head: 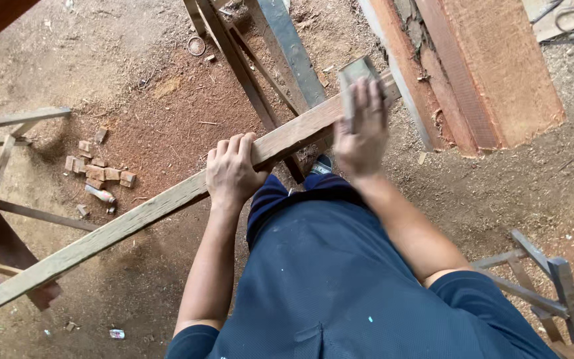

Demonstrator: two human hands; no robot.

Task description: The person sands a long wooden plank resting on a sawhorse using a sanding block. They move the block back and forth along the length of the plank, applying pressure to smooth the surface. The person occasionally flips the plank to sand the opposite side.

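A long pale wooden plank [121, 226] runs diagonally from the lower left up to the upper right. My left hand [232, 170] is wrapped around its upper edge near the middle. My right hand [361, 130] presses a grey sheet of sandpaper [355, 72] flat against the plank's far end, fingers spread over it. My dark blue shirt and trousers fill the lower middle of the view, and one shoe tip [321, 163] shows under the plank.
Sawdust covers the ground. A pile of small wood offcuts [98, 170] lies at the left. Thick reddish boards [493, 66] lie at the upper right. Wooden frames [8, 133] stand at the left and a wooden trestle [553, 286] at the lower right.
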